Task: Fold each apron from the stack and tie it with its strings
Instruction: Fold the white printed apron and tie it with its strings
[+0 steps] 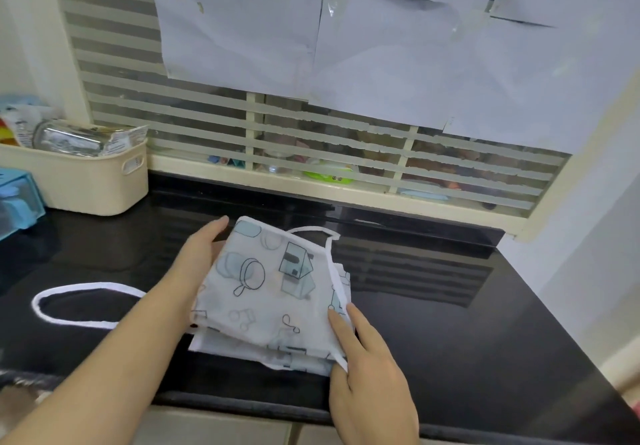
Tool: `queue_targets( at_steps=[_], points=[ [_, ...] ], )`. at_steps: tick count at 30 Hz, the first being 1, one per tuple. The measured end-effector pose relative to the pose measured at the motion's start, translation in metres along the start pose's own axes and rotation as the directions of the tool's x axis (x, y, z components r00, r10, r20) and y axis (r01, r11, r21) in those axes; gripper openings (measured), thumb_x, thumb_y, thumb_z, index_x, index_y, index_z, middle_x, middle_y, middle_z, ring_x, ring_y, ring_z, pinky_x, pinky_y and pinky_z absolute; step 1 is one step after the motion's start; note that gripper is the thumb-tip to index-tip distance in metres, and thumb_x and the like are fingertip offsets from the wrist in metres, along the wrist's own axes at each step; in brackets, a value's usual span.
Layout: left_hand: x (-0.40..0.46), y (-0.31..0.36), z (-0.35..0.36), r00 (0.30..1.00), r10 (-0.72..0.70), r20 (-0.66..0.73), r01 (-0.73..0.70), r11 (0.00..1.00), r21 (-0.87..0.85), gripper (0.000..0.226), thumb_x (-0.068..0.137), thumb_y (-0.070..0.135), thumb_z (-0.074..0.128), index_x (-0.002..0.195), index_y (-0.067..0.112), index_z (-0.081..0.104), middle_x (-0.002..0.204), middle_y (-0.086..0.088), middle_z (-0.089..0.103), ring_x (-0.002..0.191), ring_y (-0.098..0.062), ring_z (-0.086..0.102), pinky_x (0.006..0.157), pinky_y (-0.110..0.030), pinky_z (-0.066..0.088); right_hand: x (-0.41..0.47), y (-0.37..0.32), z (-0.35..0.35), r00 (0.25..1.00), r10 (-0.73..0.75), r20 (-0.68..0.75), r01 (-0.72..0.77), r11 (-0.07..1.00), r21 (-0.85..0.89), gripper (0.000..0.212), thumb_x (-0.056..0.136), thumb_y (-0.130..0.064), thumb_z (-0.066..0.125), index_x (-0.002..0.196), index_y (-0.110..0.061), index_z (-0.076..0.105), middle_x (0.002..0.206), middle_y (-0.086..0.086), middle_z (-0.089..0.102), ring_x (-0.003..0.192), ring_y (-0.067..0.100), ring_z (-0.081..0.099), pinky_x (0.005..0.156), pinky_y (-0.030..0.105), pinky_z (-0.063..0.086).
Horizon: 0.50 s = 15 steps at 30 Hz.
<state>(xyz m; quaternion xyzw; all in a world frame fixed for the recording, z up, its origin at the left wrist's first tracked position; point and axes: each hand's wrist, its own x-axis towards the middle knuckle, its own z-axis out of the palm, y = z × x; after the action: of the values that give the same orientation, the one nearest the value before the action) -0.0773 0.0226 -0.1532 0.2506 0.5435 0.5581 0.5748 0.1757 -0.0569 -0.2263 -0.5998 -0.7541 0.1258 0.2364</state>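
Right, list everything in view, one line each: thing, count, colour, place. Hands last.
folded apron: one, white with blue kitchen prints, middle of the counter, between both hands
apron string loop: one, white, on the counter left of the apron
second string loop: one, white, at the apron's far edge
counter: one, glossy black, across the foreground
basket: one, cream, far left, holding packets
blue box: one, left edge
paper sheets: several, white, taped over the striped window
left hand: flat against the apron's left edge
right hand: grips the apron's near right corner
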Motion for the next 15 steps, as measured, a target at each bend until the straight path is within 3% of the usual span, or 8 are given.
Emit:
queue_targets(
  at_steps=[2, 4, 5, 7, 9, 10, 12, 15],
  points=[
    [-0.002, 0.003, -0.013, 0.995, -0.094, 0.039, 0.090, 0.992, 0.089, 0.047, 0.097, 0.054, 0.063, 0.109, 0.010, 0.075, 0.106, -0.020, 0.078, 0.103, -0.041, 0.074, 0.101, -0.055, 0.054, 0.000, -0.001, -0.002, 1.000, 0.027, 0.013, -0.027, 0.999, 0.018, 0.072, 0.087, -0.042, 0.031, 0.159, -0.049, 0.026, 0.165, -0.037, 0.006, 0.148, -0.008, 0.024, 0.114, 0.016, 0.038],
    [-0.001, -0.002, -0.021, 1.000, 0.021, 0.021, -0.028, 0.883, 0.469, 0.042, 0.097, 0.040, 0.069, 0.130, 0.014, 0.067, 0.113, -0.011, 0.077, 0.107, -0.034, 0.073, 0.099, -0.053, 0.057, -0.001, -0.003, -0.002, 0.999, 0.031, 0.026, -0.031, 0.999, -0.007, 0.074, 0.085, -0.046, 0.029, 0.159, -0.046, 0.027, 0.165, -0.036, 0.006, 0.148, -0.007, 0.025, 0.115, 0.017, 0.037],
    [0.000, -0.006, -0.021, 0.991, 0.132, 0.008, -0.101, 0.713, 0.694, 0.050, 0.095, 0.035, 0.070, 0.141, 0.019, 0.059, 0.123, -0.006, 0.073, 0.112, -0.028, 0.070, 0.100, -0.049, 0.056, -0.002, -0.004, -0.003, 0.999, 0.032, 0.032, -0.031, 0.999, -0.017, 0.075, 0.085, -0.047, 0.029, 0.159, -0.045, 0.027, 0.165, -0.035, 0.006, 0.148, -0.006, 0.025, 0.115, 0.018, 0.037],
    [-0.004, -0.017, -0.013, 0.937, 0.336, 0.093, -0.205, 0.317, 0.926, 0.072, 0.095, 0.033, 0.068, 0.159, 0.023, 0.035, 0.154, -0.005, 0.046, 0.139, -0.026, 0.048, 0.112, -0.043, 0.045, -0.002, -0.007, -0.005, 0.999, 0.031, 0.037, -0.030, 0.999, -0.024, 0.075, 0.085, -0.049, 0.029, 0.160, -0.043, 0.027, 0.165, -0.035, 0.007, 0.148, -0.005, 0.025, 0.115, 0.019, 0.038],
    [-0.008, -0.028, 0.000, 0.849, 0.464, 0.251, -0.293, 0.019, 0.956, 0.077, 0.098, 0.037, 0.063, 0.163, 0.024, 0.023, 0.169, -0.004, 0.018, 0.155, -0.026, 0.019, 0.124, -0.044, 0.027, -0.003, -0.006, -0.005, 0.999, 0.027, 0.033, -0.026, 1.000, -0.013, 0.075, 0.085, -0.049, 0.029, 0.160, -0.044, 0.026, 0.165, -0.035, 0.005, 0.148, -0.006, 0.026, 0.114, 0.018, 0.038],
    [-0.010, -0.035, 0.008, 0.819, 0.460, 0.344, -0.359, -0.057, 0.932, 0.074, 0.101, 0.040, 0.059, 0.163, 0.027, 0.023, 0.170, -0.002, 0.013, 0.157, -0.024, 0.013, 0.127, -0.043, 0.020, -0.004, -0.006, -0.004, 0.999, 0.031, 0.035, -0.030, 0.999, -0.014, 0.074, 0.086, -0.049, 0.029, 0.160, -0.044, 0.026, 0.165, -0.036, 0.005, 0.147, -0.006, 0.026, 0.112, 0.017, 0.039],
    [-0.011, -0.052, 0.023, 0.812, 0.335, 0.477, -0.474, -0.097, 0.875, 0.063, 0.106, 0.048, 0.045, 0.164, 0.032, 0.024, 0.172, 0.004, 0.011, 0.159, -0.018, 0.009, 0.128, -0.037, 0.010, -0.005, -0.006, -0.004, 0.999, 0.028, 0.044, -0.027, 0.999, -0.039, 0.075, 0.085, -0.050, 0.029, 0.160, -0.044, 0.026, 0.165, -0.036, 0.005, 0.147, -0.006, 0.027, 0.109, 0.016, 0.041],
    [-0.004, -0.079, 0.030, 0.867, 0.144, 0.477, -0.449, -0.191, 0.873, 0.072, 0.101, 0.067, 0.011, 0.167, 0.038, -0.001, 0.175, 0.007, -0.010, 0.161, -0.018, -0.012, 0.131, -0.041, -0.007, -0.003, -0.005, -0.015, 0.993, -0.064, 0.095, 0.062, 0.998, 0.023, 0.079, 0.080, -0.051, 0.041, 0.158, -0.045, 0.027, 0.158, -0.040, 0.008, 0.145, -0.007, 0.025, 0.110, 0.019, 0.042]
  ],
)
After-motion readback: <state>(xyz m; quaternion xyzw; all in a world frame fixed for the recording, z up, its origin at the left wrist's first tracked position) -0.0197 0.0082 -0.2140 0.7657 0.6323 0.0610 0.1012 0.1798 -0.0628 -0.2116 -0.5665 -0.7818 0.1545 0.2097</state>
